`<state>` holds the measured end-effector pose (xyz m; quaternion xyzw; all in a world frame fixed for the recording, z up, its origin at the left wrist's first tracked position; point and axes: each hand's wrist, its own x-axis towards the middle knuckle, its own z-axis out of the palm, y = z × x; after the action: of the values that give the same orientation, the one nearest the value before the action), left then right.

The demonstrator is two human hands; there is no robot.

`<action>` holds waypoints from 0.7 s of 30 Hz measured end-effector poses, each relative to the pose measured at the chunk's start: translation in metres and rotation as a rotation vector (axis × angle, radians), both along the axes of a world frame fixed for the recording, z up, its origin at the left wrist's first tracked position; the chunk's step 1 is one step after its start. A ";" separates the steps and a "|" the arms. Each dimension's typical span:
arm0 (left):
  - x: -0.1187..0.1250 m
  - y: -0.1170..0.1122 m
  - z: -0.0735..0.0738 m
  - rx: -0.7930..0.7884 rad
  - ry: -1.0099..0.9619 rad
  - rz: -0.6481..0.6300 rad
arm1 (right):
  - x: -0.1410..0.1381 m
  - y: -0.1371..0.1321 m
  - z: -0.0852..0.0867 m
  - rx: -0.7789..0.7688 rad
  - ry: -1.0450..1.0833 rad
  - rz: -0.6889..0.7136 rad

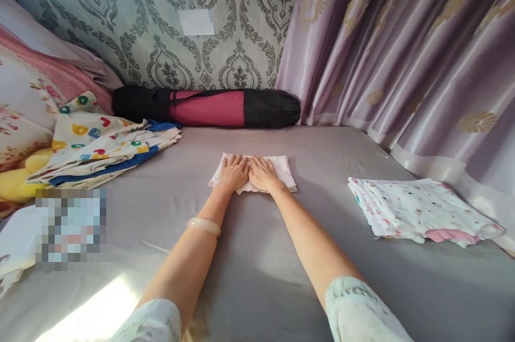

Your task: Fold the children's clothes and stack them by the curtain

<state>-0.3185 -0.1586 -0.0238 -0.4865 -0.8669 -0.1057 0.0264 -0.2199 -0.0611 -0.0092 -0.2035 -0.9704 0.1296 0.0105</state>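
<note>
A small folded white cloth point(286, 169) with a faint pattern lies flat on the grey sheet in front of me. My left hand point(234, 171) rests palm down on its left part, fingers stretched out. Beside it, almost touching, my right hand point(262, 172) presses flat on the middle of the same cloth. Both hands cover much of the cloth, so its folds underneath are hidden. A pale bangle point(204, 226) circles my left forearm.
Folded printed cloths point(426, 208) lie at the right. A pile of patterned fabric point(104, 143) sits at the left beside a yellow plush item point(20, 178). A long black and red bag point(207, 108) lies along the wall. Purple curtains point(354, 52) hang at the right.
</note>
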 end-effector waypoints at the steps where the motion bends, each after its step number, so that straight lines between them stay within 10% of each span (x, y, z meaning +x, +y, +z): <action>1: -0.002 0.000 -0.001 0.004 0.006 0.001 | 0.000 0.000 0.000 0.005 -0.004 -0.011; 21: -0.013 -0.019 -0.004 0.020 -0.037 0.145 | 0.042 0.031 -0.002 0.061 -0.040 -0.362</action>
<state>-0.3313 -0.1771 -0.0278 -0.4200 -0.8991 -0.1212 0.0228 -0.1781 -0.0297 -0.0116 -0.3771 -0.9214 0.0922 0.0205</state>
